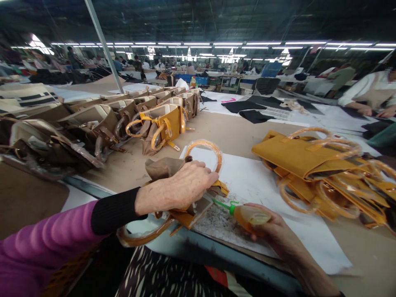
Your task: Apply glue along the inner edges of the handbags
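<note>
A mustard-yellow handbag (185, 218) with plastic-wrapped ring handles lies on its side at the table's front edge. My left hand (182, 184) is closed over it, the thumb side toward the bag's opening, and covers much of the bag. In my right hand (272, 231) is a squeeze bottle (251, 218) of amber liquid with a green nozzle. The nozzle points left, its tip close to the bag's edge by my left hand; whether it touches I cannot tell. Beneath them is a white paper sheet (241, 173) with dark smudges.
Rows of taupe handbags (89, 117) stand at the left, with a yellow handbag (168, 123) at their near end. A pile of flat yellow bags (309, 161) lies at the right. Black cut pieces (247, 105) lie farther back. A co-worker (371, 95) is at the far right.
</note>
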Demonstrator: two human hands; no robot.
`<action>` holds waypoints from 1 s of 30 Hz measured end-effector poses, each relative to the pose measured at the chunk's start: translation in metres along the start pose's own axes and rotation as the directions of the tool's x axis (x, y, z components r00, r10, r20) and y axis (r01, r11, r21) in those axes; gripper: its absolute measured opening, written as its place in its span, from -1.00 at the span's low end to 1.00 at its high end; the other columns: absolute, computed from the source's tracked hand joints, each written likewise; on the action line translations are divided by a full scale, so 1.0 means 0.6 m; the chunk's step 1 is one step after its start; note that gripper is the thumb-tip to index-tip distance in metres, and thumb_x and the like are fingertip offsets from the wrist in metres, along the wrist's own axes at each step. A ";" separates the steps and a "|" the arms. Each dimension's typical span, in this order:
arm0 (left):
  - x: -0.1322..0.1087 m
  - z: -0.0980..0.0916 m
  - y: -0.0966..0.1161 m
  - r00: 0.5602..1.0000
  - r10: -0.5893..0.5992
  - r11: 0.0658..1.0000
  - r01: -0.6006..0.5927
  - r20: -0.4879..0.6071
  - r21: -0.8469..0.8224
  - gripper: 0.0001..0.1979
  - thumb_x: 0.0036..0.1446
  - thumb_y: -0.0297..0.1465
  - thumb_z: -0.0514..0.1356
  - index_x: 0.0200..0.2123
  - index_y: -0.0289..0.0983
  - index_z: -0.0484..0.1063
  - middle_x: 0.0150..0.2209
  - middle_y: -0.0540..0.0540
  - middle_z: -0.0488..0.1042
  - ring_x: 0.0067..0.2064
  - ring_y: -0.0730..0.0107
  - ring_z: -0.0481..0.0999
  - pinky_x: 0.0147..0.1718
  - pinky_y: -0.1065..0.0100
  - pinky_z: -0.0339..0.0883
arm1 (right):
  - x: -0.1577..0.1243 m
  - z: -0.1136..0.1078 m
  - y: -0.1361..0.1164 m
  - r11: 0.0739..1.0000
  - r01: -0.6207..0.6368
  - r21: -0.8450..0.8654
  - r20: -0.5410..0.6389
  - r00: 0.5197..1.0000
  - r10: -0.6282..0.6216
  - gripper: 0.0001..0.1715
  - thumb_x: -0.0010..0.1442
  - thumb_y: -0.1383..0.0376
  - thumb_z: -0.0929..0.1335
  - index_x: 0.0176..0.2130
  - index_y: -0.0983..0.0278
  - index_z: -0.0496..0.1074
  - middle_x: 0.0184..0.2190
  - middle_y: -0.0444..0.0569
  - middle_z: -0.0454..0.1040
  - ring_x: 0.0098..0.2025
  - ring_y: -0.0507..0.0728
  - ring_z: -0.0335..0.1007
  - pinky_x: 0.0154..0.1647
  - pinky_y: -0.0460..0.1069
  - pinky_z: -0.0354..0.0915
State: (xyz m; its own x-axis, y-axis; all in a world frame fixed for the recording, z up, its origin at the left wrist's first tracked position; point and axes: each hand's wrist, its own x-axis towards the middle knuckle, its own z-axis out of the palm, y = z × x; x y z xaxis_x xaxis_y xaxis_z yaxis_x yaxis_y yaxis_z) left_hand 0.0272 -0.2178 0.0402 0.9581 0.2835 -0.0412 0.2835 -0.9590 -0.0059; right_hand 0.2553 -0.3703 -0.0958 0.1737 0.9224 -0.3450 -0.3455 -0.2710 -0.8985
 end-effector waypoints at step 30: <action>-0.011 0.027 -0.006 0.995 0.042 0.999 -0.041 -0.089 0.015 -0.86 0.09 -0.55 0.04 -0.26 -0.26 0.26 -0.28 -0.08 0.42 -0.25 0.25 0.33 -0.30 0.24 0.17 | -0.040 0.041 0.009 0.987 -0.078 0.138 0.123 0.991 0.061 -0.50 -0.20 0.36 0.47 -0.16 0.25 0.52 -0.50 0.01 0.55 -0.59 0.12 0.39 -0.64 -0.11 0.22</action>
State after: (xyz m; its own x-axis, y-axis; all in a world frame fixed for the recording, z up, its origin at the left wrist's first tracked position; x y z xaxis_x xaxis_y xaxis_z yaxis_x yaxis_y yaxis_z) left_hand 0.0190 -0.2164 0.0244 0.9690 0.2424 0.0475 0.2435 -0.9697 -0.0189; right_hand 0.2266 -0.3872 -0.0856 0.0375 0.9310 -0.3631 -0.4816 -0.3015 -0.8229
